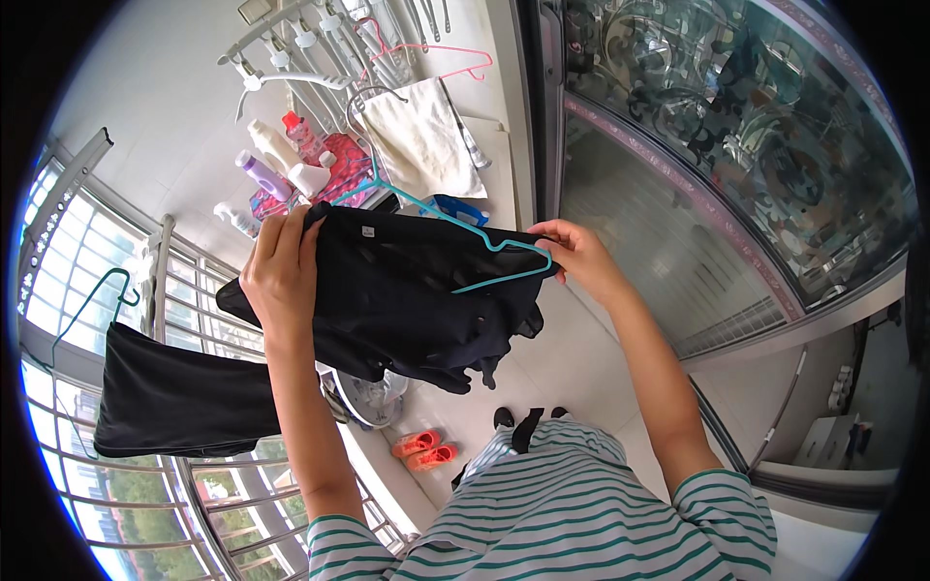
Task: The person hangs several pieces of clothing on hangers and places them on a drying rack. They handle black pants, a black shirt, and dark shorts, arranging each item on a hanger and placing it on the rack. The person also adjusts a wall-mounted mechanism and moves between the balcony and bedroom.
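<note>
In front of me a black garment (407,298) hangs from a turquoise clothes hanger (436,210), with the hanger's right end inside the garment's opening. My left hand (280,269) pinches the bunched upper left edge of the cloth. At the other side, my right hand (574,254) grips the garment's upper right edge beside the hanger's end. A small white tag (368,232) shows inside the cloth. The hanger's hook reaches up toward a white cloth (421,138); what it hangs on is hard to tell.
Several white hangers (305,80) and a pink hanger (443,51) hang above. Detergent bottles (272,149) stand on a patterned cloth behind. At left, black cloth (182,396) hangs by the barred window (138,501). Below are a basin (370,399) and orange shoes (425,449). A glass door (668,240) stands right.
</note>
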A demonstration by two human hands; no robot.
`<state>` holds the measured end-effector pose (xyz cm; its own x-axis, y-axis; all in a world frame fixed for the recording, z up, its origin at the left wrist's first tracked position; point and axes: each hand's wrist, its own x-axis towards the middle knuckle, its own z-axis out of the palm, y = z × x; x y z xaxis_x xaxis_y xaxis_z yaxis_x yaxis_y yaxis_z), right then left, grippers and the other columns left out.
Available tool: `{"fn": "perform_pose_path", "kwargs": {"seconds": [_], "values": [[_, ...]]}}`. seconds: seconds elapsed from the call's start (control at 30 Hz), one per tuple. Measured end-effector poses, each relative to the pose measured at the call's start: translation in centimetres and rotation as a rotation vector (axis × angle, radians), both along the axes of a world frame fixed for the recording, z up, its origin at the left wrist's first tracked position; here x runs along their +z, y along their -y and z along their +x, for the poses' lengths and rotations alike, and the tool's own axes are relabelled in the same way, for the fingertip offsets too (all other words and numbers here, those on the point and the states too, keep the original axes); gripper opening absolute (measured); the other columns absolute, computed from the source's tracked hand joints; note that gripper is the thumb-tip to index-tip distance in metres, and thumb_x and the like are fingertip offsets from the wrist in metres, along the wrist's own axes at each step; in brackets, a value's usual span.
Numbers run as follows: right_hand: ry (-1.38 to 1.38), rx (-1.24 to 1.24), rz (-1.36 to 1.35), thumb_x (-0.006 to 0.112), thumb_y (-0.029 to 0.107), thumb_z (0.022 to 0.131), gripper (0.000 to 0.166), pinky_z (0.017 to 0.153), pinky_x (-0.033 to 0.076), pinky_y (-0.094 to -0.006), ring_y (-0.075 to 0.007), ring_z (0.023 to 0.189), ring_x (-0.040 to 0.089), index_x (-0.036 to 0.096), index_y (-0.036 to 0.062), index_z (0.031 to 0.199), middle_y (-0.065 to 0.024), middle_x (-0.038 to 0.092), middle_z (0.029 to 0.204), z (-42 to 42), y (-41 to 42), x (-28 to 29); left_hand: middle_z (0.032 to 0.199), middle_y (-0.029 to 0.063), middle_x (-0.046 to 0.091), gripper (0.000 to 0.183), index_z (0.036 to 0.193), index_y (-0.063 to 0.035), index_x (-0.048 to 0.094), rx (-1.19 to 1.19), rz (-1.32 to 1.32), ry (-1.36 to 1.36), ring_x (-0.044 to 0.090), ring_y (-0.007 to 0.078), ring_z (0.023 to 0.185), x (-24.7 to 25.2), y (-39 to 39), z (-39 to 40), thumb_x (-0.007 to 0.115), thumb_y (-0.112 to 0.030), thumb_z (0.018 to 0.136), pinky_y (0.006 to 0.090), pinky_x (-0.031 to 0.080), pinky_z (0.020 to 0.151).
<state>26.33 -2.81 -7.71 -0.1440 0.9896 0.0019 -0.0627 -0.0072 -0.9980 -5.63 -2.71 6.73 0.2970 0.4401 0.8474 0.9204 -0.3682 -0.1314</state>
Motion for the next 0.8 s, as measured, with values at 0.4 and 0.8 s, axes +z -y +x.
{"fn": "perform_pose_path", "kwargs": {"seconds": [0.4,0.8], "values": [[-0.787,-0.29,-0.182,0.06,0.019,0.089,0.017,0.065,0.041,-0.0254,-0.0069,0.075,0.053,0.052,0.0111,0.101,0.0039,0.056,0.089,-2.6,-1.0,-2.3,0.081,0.0086,0.06,0.019,0.097,-0.0041,0.066,-0.062,0.01,0.062,0.061,0.0235,0.068,-0.9,0.6,0.4,0.069,-0.007,0.079,0.0304,0.047,0.06],[0.049,-0.719,0.423,0.061,0.008,0.086,0.012,0.065,0.041,-0.0227,-0.0078,0.071,0.051,0.055,0.0042,0.095,-0.0007,0.056,0.077,-2.1,-2.7,-2.0,0.083,0.0144,0.065,0.018,0.096,-0.002,0.064,-0.118,-0.35,0.141,0.062,0.0322,0.068,-0.9,1.9,1.6,0.066,-0.013,0.082,0.0347,0.048,0.06]]}}
